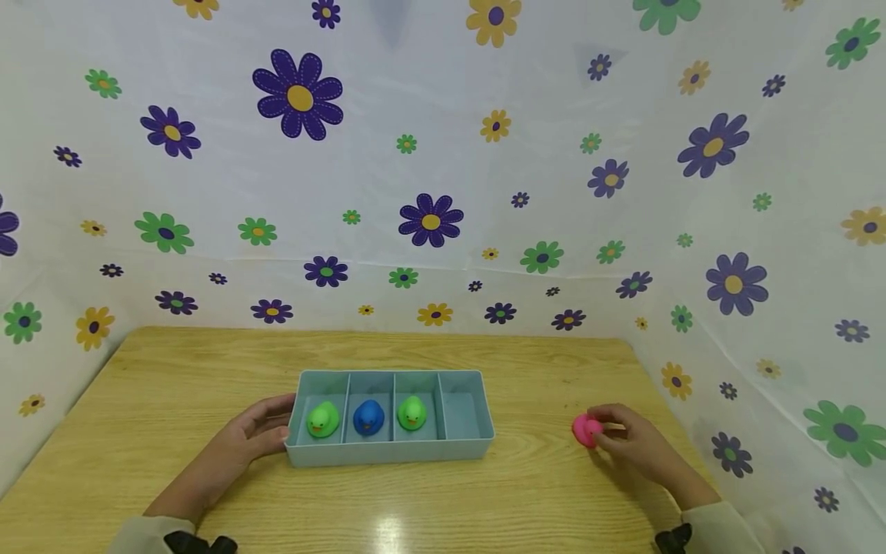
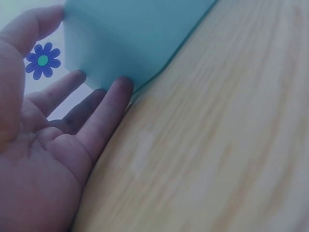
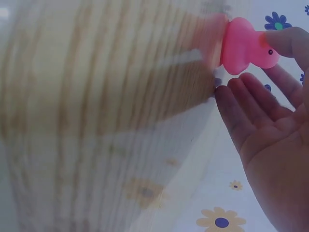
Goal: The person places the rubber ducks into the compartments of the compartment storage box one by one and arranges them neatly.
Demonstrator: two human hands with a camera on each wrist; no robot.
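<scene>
At the right of the table, a pink rubber duck (image 1: 584, 430) sits with its base on the wood. My right hand (image 1: 635, 444) pinches its head between thumb and forefinger; in the right wrist view the other fingers (image 3: 251, 108) extend below the duck (image 3: 239, 46). A pale blue-grey box (image 1: 388, 452) with several compartments stands left of centre. My left hand (image 1: 252, 436) rests against its left end. Seen from the left wrist, fairly straight fingertips (image 2: 123, 89) touch the end wall (image 2: 125, 43). The box holds a green duck (image 1: 322, 420), a blue duck (image 1: 369, 417) and another green duck (image 1: 411, 413), one per compartment.
The box's rightmost compartment (image 1: 464, 415) holds no duck. The wooden table (image 1: 540, 369) is bordered at the back and sides by a white flower-patterned cloth (image 1: 374, 177), which comes close to the right hand.
</scene>
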